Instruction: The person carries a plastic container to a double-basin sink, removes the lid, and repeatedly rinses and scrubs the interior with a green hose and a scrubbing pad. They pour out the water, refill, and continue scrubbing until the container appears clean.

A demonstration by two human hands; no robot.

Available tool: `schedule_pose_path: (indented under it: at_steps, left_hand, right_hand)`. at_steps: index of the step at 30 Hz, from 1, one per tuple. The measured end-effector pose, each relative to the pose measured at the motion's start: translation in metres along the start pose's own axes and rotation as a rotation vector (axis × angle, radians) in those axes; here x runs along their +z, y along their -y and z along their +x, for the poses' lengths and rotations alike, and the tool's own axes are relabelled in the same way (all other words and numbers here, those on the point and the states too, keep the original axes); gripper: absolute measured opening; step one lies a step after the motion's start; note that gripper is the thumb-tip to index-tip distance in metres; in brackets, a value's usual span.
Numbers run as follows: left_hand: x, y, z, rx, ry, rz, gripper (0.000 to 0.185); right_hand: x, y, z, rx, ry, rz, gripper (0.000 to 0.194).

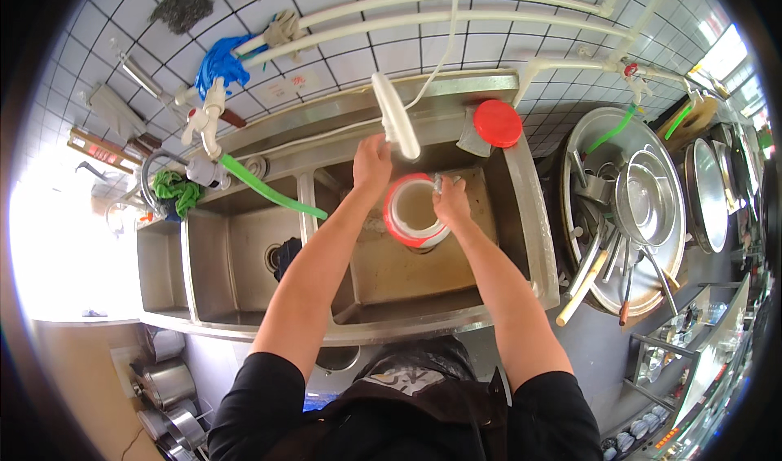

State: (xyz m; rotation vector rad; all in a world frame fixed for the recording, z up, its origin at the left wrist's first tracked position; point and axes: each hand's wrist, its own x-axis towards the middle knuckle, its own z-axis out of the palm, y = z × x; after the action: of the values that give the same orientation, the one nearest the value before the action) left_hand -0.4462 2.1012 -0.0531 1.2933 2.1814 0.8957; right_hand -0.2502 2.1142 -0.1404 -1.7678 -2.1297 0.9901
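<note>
Fingers of my left hand [371, 165] grip the near edge of a white oblong plastic piece [396, 116], tilted above the back of the sink. Its far side is hidden. My right hand [453, 204] is closed around a grey wad, apparently a steel-wool scourer [438, 183], at the right rim of a round red-and-white container [405, 236]. The container stands upright in the right basin of the stainless steel sink [385, 278], with cloudy content inside. Behind it, a red round lid [498, 123] rests on the sink's back right corner, partly over a grey translucent piece [475, 136].
A green hose [269, 189] runs from a white tap [208, 119] to the basin divider. Dark cloth [287, 258] lies in the middle basin. On the right, a wide metal pan [595, 122] holds strainers and ladles. White pipes [427, 18] cross the tiled wall.
</note>
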Motion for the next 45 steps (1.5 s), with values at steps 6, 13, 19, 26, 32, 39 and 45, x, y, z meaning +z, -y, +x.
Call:
schedule_pose_path:
  at_steps: [6, 13, 19, 26, 32, 39, 45]
  left_hand:
    - [0.043, 0.027, 0.051, 0.775, 0.067, 0.298, 0.053]
    - [0.040, 0.066, 0.069, 1.038, 0.281, 0.739, 0.050]
    - [0.048, 0.068, 0.069, 1.118, 0.236, 0.965, 0.054]
    - [0.053, 0.087, -0.071, 0.109, 0.265, -0.222, 0.070]
    - [0.079, 0.098, -0.105, -0.094, 0.306, -0.878, 0.067]
    - [0.073, 0.093, -0.090, -0.043, 0.380, -0.738, 0.055]
    - [0.074, 0.089, -0.077, -0.050, 0.445, -0.633, 0.050]
  right_hand:
    - [-0.002, 0.009, -0.009, -0.012, 0.025, 0.069, 0.054]
    - [-0.009, 0.011, -0.015, 0.004, 0.030, 0.119, 0.052]
    - [-0.007, 0.005, -0.009, -0.014, 0.047, 0.031, 0.042]
    - [-0.044, 0.024, -0.040, -0.136, -0.146, 0.243, 0.036]
    - [-0.013, 0.071, -0.061, 0.257, 0.196, 0.677, 0.032]
    - [0.044, 0.048, 0.009, 1.228, -0.143, 1.904, 0.028]
    - [0.156, 0.034, 0.059, 0.994, 0.086, 1.735, 0.027]
